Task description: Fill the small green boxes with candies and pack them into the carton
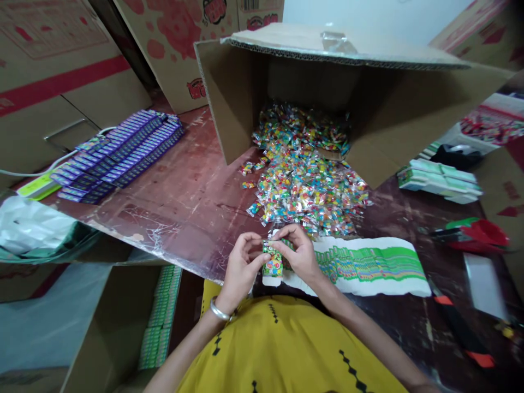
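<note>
A small green candy box with colourful print is held between my two hands, its white bottom flap sticking out toward me. My left hand grips its left side, thumb on the printed front. At the top end, my right hand pinches the box by its upper flap. Just beyond my hands lies a heap of small clear candy packets, spilling from a tipped cardboard carton. To the right, a long overlapping row of flat green-and-white box blanks rests on the table.
Purple boxes stand stacked at the left beside a power strip. Below the table edge, a carton holds rows of green boxes. At right are a cutter knife, bundled blanks and a red tape dispenser-like object.
</note>
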{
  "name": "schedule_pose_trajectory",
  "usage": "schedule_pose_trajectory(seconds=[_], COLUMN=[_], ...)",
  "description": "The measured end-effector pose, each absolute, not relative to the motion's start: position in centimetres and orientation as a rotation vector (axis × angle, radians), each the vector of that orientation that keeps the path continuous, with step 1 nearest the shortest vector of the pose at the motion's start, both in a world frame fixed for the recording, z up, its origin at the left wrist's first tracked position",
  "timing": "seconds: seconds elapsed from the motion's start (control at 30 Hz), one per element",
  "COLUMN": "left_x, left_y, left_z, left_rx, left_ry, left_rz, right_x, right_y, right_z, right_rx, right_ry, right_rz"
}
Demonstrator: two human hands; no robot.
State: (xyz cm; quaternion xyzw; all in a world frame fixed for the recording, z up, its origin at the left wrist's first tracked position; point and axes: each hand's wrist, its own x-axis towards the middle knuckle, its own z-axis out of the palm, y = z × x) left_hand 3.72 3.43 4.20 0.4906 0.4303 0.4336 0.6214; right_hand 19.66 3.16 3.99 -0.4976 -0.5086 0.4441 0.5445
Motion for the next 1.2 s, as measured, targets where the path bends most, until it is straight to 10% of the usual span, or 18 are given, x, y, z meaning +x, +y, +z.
schedule_pose_trajectory(seconds=[0.43, 0.87, 1.2], left_x=[3.0, 2.9, 0.8], left_y=[3.0, 3.8, 5.1], left_z=[5.1, 4.1, 3.2], left_rx=[1.262, 1.15, 0.897], left_ry=[1.003, 1.026, 1.162], left_rz=[0.896, 0.839, 1.0], right_x=[21.2, 21.3, 30.0], right_y=[5.1, 3.6, 9.5], right_z=[5.0, 5.0, 4.9], right_rx=[-1.299, -1.27, -1.897], right_ry=[-1.174, -1.566, -2.131], right_rz=[1.461, 1.115, -0.101])
